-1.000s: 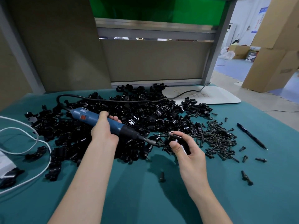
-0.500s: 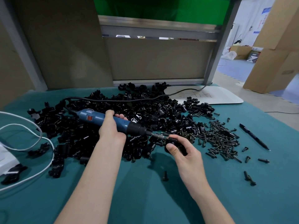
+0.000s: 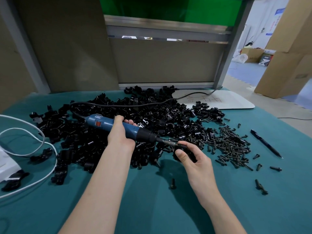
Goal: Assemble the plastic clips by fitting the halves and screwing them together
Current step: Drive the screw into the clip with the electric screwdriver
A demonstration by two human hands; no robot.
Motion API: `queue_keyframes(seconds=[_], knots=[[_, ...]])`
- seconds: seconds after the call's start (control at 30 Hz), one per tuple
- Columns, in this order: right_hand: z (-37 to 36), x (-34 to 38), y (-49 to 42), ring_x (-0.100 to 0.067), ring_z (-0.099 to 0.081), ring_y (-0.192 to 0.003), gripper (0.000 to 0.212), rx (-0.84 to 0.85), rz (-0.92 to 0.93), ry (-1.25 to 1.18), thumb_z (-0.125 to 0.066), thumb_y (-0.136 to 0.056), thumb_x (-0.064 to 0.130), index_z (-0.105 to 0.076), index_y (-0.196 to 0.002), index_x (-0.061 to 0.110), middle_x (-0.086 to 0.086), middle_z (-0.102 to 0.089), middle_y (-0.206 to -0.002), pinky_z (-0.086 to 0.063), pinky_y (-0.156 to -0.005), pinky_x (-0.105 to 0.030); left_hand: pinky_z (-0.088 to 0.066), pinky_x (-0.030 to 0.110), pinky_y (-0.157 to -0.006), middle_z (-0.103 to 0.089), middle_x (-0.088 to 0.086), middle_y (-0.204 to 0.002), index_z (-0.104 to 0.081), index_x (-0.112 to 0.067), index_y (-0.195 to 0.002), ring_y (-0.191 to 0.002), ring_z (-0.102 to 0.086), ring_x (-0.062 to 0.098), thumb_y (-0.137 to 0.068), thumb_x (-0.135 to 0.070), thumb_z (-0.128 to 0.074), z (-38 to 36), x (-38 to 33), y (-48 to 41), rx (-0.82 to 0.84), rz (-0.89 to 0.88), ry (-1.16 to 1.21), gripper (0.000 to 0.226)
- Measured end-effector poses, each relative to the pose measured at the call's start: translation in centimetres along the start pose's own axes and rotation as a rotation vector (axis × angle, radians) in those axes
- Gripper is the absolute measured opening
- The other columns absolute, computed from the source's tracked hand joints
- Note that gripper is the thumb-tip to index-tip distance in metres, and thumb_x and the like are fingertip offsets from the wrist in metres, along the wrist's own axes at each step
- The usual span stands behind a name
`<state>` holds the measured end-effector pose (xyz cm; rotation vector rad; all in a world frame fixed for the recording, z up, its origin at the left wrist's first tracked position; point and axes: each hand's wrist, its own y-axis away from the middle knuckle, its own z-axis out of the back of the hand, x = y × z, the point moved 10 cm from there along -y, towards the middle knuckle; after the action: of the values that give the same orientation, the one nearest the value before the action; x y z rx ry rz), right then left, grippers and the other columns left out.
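- Left hand (image 3: 120,134) wraps round the blue electric screwdriver (image 3: 108,124); its long axis lies near-level, with the bit pointing right and slightly down.
- Right hand (image 3: 194,161) pinches the small black plastic clip (image 3: 184,150) between thumb and curled fingers, at the bit's tip.
- Behind both grips: heap of loose black clip halves (image 3: 160,119).
- Right of the clip: scattered black screws (image 3: 231,146) and a black pen (image 3: 265,143).

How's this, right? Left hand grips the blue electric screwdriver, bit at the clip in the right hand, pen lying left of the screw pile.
One error: the head view shows the pen right of the screw pile, not left. Otherwise yes: the left hand grips the blue electric screwdriver, bit at the clip in the right hand.
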<state>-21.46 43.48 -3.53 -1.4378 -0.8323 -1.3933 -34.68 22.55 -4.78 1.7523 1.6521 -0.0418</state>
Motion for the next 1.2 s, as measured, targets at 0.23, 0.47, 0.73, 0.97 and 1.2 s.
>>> queue_keyframes(seconds=[0.23,0.47,0.73,0.97,1.2], knots=[[0.04,-0.13,-0.12,-0.047,-0.058,-0.097,0.025,-0.013,-0.005,-0.004,-0.070,-0.078,0.058,-0.071,-0.103,0.054,0.001,-0.073,-0.094,-0.053,-0.086,-0.043,-0.056,0.024,-0.054,-0.059,0.001,-0.068,-0.054,-0.010,-0.085,-0.048,-0.059,0.010,-0.091,-0.012,-0.067,-0.18,-0.01,-0.05,0.017,-0.012,-0.008,0.015],[0.21,-0.01,-0.19,-0.021,-0.068,-0.091,0.034,-0.014,0.013,-0.002,-0.070,-0.070,0.065,-0.071,-0.103,0.056,0.013,-0.076,-0.093,-0.055,-0.079,-0.023,-0.055,0.024,-0.052,-0.059,0.000,-0.058,-0.054,-0.010,-0.084,-0.048,-0.058,0.010,-0.091,-0.011,-0.068,-0.14,0.25,-0.03,0.013,0.005,0.000,0.015],[0.09,0.05,-0.15,-0.010,-0.070,-0.091,0.033,-0.009,0.009,0.001,-0.068,-0.072,0.065,-0.070,-0.103,0.057,0.013,-0.076,-0.095,-0.052,-0.080,-0.020,-0.056,0.025,-0.054,-0.060,-0.001,-0.053,-0.054,-0.010,-0.082,-0.046,-0.059,0.010,-0.090,-0.011,-0.067,0.00,0.29,-0.02,0.001,-0.008,-0.015,0.015],[0.09,0.10,-0.10,-0.032,-0.066,-0.090,0.028,-0.025,0.015,0.004,-0.069,-0.073,0.063,-0.070,-0.101,0.057,0.004,-0.077,-0.092,-0.051,-0.070,-0.014,-0.056,0.024,-0.054,-0.060,0.001,-0.066,-0.055,-0.009,-0.084,-0.047,-0.060,0.010,-0.090,-0.010,-0.067,-0.19,0.37,0.07,0.011,-0.003,0.004,0.014],[0.47,0.53,0.27,-0.015,-0.036,-0.050,0.027,-0.046,0.041,0.026,-0.072,-0.072,0.060,-0.070,-0.099,0.059,0.000,-0.053,-0.063,-0.031,-0.048,-0.016,-0.054,0.023,-0.051,-0.059,0.002,-0.068,-0.053,-0.010,-0.078,-0.046,-0.058,0.009,-0.092,-0.008,-0.064,-0.12,0.48,0.41,-0.027,0.018,-0.044,0.017]])
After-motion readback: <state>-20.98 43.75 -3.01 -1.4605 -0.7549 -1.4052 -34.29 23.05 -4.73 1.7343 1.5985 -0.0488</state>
